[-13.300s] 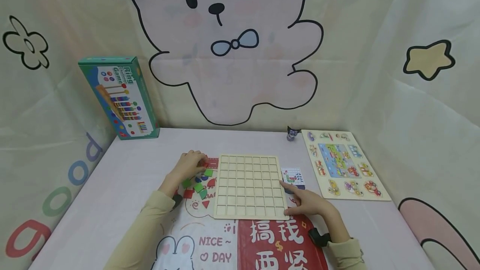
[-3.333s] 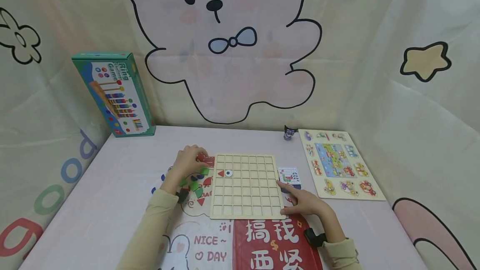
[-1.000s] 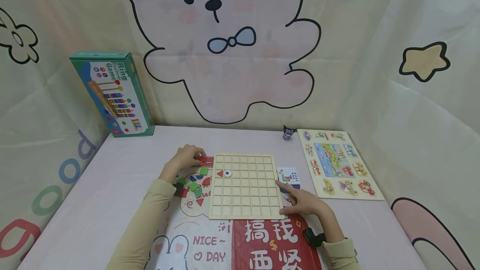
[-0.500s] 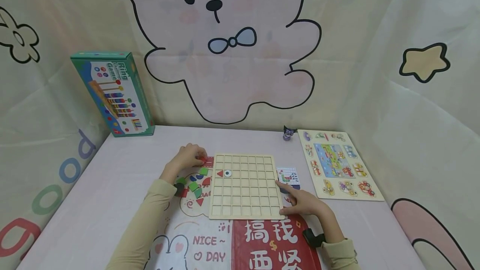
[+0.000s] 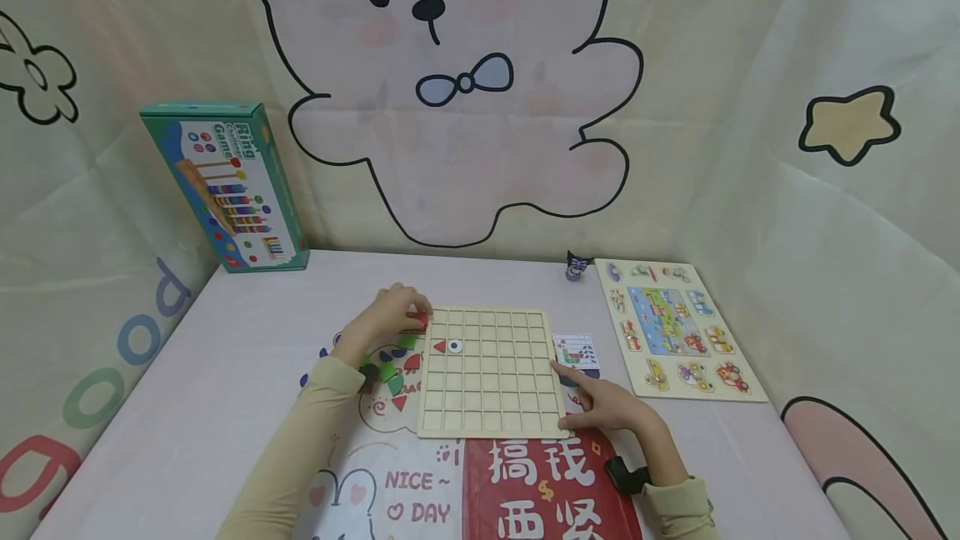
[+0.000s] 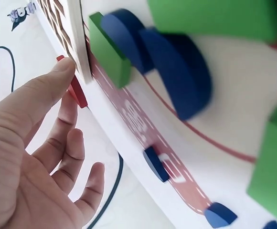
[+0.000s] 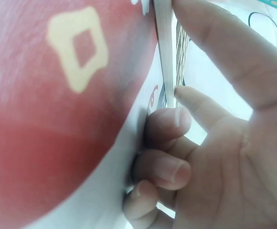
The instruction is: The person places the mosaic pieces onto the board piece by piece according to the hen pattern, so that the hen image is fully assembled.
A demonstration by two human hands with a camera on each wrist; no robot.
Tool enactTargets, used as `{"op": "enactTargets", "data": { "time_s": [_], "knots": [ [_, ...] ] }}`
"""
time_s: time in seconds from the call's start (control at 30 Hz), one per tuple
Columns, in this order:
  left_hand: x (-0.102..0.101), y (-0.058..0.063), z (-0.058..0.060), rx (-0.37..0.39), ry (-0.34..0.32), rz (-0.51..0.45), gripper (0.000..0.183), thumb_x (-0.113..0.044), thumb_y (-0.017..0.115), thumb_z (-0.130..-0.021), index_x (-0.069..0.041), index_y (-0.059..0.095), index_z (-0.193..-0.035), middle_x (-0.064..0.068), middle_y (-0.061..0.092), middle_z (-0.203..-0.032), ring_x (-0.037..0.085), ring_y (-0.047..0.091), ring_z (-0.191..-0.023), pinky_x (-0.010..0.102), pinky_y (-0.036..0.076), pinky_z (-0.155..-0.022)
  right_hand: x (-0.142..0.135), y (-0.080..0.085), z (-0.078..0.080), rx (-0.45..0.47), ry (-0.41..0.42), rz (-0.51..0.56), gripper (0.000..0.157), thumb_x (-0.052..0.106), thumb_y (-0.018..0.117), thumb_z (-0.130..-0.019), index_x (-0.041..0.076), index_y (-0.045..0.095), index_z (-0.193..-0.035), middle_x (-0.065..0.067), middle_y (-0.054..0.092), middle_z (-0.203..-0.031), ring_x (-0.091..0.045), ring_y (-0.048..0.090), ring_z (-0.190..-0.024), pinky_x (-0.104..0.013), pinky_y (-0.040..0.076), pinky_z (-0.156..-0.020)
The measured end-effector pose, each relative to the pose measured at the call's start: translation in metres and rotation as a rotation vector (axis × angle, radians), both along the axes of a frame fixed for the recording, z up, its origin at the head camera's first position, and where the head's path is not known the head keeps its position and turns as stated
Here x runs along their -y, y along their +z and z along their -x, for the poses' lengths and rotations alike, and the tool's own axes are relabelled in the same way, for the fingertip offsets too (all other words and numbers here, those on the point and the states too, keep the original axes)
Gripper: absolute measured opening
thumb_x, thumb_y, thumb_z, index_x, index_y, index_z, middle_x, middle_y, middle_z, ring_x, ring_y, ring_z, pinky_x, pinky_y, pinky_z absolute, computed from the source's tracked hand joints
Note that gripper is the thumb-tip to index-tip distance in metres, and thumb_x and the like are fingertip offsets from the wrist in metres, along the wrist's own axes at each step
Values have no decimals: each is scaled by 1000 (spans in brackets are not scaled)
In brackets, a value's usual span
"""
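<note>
My left hand (image 5: 390,312) pinches a flat red block (image 6: 79,93) between thumb and fingertips, at the upper left corner of the pale wooden grid board (image 5: 495,394). The other left fingers curl loosely in the left wrist view. In one grid row at the board's left side sit a red triangle (image 5: 440,347) and a white square with an eye-like dot (image 5: 455,347). My right hand (image 5: 611,402) touches the board's right edge with thumb and straight index finger; its other fingers are bent. Loose green blocks (image 5: 386,372), blue half-round blocks (image 6: 176,76) and red blocks (image 5: 412,362) lie left of the board.
A small patterned card (image 5: 577,348) lies right of the board. Farther right is a picture puzzle board (image 5: 738,386), with a small dark figurine (image 5: 576,267) beside its back corner. A green toy box (image 5: 225,190) stands back left. A printed mat (image 5: 420,494) lies under the board.
Since the oldest frame, the red triangle and the eye square have come onto the board. In the last half second my left hand has moved right to the board's corner with the red block. The right hand stays.
</note>
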State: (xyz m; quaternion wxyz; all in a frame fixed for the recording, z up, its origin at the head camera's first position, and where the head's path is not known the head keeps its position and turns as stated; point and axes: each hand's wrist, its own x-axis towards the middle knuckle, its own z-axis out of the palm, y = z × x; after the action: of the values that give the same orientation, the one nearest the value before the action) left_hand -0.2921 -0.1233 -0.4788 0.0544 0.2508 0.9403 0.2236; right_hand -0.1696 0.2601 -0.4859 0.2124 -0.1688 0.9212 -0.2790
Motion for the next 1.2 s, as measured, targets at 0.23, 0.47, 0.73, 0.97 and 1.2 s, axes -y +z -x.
{"op": "enactTargets", "data": {
  "time_s": [0.23, 0.47, 0.73, 0.97, 1.2],
  "knots": [
    [-11, 0, -1, 4, -20, 13, 22, -23, 70, -81, -16, 70, -103, 0, 64, -103, 22, 48, -101, 52, 31, -96, 0, -1, 0, -3, 4, -2, 88, 41, 74, -74, 19, 29, -146, 3, 39, -56, -8, 32, -48, -22, 27, -48],
    [-21, -4, 2, -16, -64, 17, 20, -22, 71, -80, -18, 70, -100, -2, 63, -97, 19, 46, -94, 49, 33, -90, -1, -2, 1, 2, -2, -4, 88, 42, 74, -73, 20, 29, -146, 3, 40, -57, -9, 33, -49, -23, 27, -49],
    [-33, -3, 1, 4, -75, 22, 21, -16, 72, -79, -15, 71, -100, -1, 63, -97, 18, 45, -91, 48, 34, -89, -1, -2, 1, -5, -2, -13, 89, 43, 74, -73, 20, 29, -146, 3, 41, -58, -8, 33, -50, -23, 28, -49],
    [-37, -4, 0, 3, -78, 36, 22, -12, 70, -79, -17, 70, -101, -1, 63, -101, 19, 46, -95, 47, 35, -90, 0, -1, 0, 0, -5, -4, 89, 42, 75, -73, 20, 29, -146, 3, 41, -57, -8, 33, -49, -23, 27, -49],
    [-37, -3, -2, -22, -50, 68, 26, -16, 71, -79, -19, 69, -105, 0, 61, -109, 22, 47, -103, 49, 36, -91, 0, -1, 0, 3, -10, 2, 88, 42, 75, -73, 20, 30, -146, 3, 41, -58, -9, 33, -49, -22, 27, -49]
  ]
}}
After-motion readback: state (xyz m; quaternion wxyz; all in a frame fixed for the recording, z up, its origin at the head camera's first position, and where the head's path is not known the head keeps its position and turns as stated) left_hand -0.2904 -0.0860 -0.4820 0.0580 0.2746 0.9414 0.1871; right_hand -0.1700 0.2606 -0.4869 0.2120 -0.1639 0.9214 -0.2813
